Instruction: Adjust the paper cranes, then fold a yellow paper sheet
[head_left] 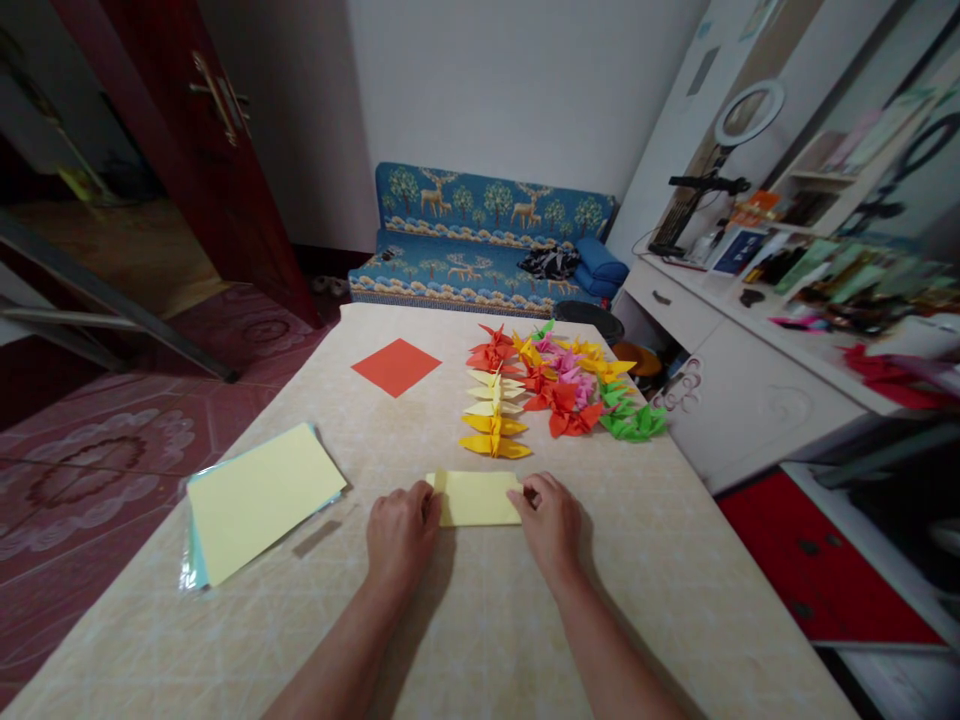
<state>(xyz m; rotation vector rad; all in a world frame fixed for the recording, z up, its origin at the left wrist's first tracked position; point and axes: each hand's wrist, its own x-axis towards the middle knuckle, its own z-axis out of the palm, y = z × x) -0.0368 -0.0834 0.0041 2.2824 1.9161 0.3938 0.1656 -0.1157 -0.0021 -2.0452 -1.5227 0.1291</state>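
Observation:
A pale yellow sheet of paper (480, 498), folded into a flat rectangle, lies on the table between my hands. My left hand (403, 530) is closed at its left end, where a narrow darker strip shows near the edge. At the right end, my right hand (551, 520) pinches the paper between thumb and fingers. Just beyond the folded paper stands a row of folded paper cranes (495, 425) in orange-yellow, cream and red. More cranes (570, 385) in red, pink, orange and green are heaped to the right of that row.
A red paper square (397, 367) lies toward the far left of the table (480, 640). At the left, a stack of pale yellow sheets (266, 500) rests on a clear wrapper, beside a small grey strip (317, 538). Beyond stands a blue patterned sofa (465, 265); a cluttered white dresser (750, 350) is at the right.

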